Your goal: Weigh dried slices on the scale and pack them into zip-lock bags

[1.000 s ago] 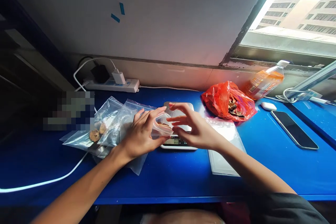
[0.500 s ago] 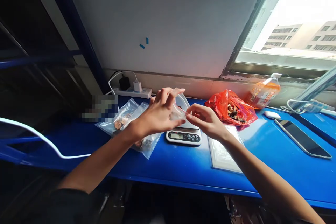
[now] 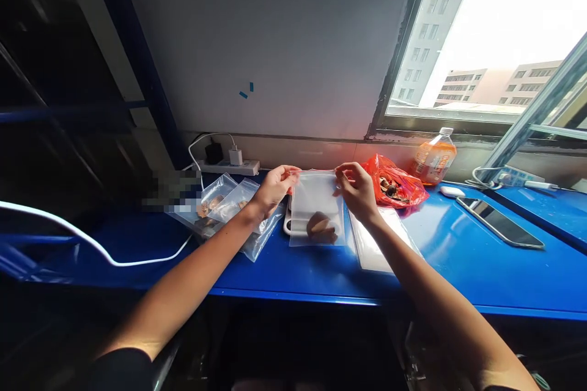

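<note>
Between my two hands hangs a frosted zip bag with a few brown dried slices at its bottom. My left hand pinches its upper left corner, and my right hand pinches the upper right corner. Behind the bag is the digital kitchen scale, mostly hidden, with only its left edge showing. Left of it lie several clear zip bags holding similar brown pieces. A red plastic bag stands open beyond my right hand, with dark dried pieces inside.
On the blue table, a stack of flat clear bags lies by my right forearm. Farther right are an orange drink bottle, a white earbud case and a phone. A power strip sits along the wall; a white cable crosses the left.
The zip bag has come up off the scale and now hangs flat, held at both top corners. My left hand has shifted from its side to the top left corner. The camera view has turned slightly right.
</note>
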A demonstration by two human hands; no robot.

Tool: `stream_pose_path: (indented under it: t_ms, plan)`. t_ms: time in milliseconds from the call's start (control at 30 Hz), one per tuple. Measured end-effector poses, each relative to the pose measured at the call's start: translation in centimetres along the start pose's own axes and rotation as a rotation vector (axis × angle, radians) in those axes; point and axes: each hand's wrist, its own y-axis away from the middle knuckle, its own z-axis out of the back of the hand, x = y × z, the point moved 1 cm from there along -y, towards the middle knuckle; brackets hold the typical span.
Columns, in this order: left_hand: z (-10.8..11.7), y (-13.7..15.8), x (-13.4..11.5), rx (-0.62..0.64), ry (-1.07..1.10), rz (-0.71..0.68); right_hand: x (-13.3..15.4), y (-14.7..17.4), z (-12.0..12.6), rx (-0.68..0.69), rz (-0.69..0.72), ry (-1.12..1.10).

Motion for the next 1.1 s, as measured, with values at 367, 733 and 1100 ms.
stream_pose_path:
  t_ms: [367, 733, 1100]
  plan:
    - [-0.1, 0.2, 1.0, -0.046, 0.027, 0.058, -0.5, 0.8, -0.3, -0.113, -0.076, -0.112]
    - [0.1, -0.6, 2.4, -0.186, -0.011, -0.093, -0.7, 2.0, -2.0, 0.023, -0.172, -0.086]
    - [-1.5, 0.8, 2.8, -0.182, -0.019, -0.157, 0.7, 2.4, -1.6, -0.084, -0.112, -0.027]
